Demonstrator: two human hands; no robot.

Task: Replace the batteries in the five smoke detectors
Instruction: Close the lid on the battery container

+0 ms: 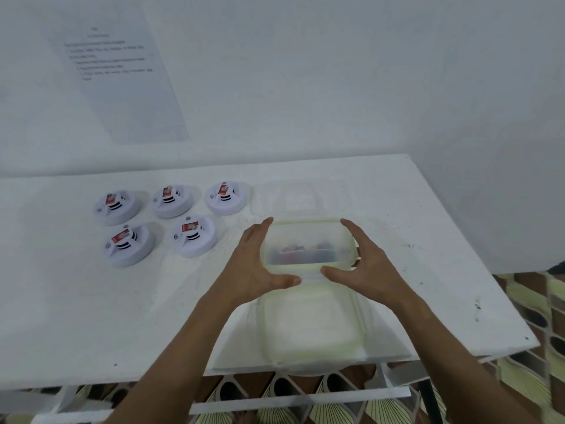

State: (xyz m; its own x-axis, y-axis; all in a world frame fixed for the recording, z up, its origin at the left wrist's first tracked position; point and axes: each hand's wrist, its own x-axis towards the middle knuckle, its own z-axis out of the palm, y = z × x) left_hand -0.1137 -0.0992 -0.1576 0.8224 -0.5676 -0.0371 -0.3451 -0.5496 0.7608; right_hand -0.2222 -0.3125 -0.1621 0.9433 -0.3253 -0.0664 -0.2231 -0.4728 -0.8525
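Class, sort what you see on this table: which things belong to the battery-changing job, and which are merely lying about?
Belongs to the job:
- five round white smoke detectors
- clear plastic box of small coloured items, between left hand and right hand

Lying about:
- clear lid with greenish rim
- second clear container
- printed paper sheet on wall
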